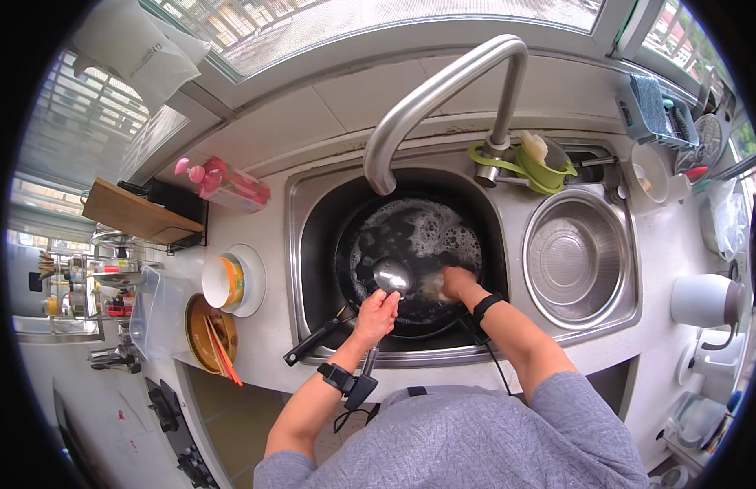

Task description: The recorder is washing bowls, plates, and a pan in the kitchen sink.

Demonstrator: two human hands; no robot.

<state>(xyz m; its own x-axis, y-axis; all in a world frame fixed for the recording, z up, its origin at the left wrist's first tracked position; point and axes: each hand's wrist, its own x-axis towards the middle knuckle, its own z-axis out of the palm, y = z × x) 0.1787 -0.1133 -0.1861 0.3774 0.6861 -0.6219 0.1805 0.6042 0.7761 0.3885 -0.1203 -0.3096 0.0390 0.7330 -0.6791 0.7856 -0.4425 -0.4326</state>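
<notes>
My left hand [377, 319] grips a metal ladle [394, 275] by its handle near the bowl. The ladle's shiny bowl is over a black pan [344, 287] of soapy water, and its handle runs back under my wrist. My right hand [458, 283] dips into the water at the pan's right side, fingers curled around a pale scrubber [436, 286]. Water and foam partly hide both the fingertips and the scrubber. The pan lies in the left basin of a steel sink [295, 275], its black handle [314, 342] resting across the front left rim.
A tall faucet [433, 91] arches over the basin. At right are a steel strainer bowl [576, 257] and a green sink caddy [537, 171]. Leftward stand a pink pump bottle [234, 184], stacked bowls [222, 281], and a brown bowl [202, 327] with chopsticks [222, 354].
</notes>
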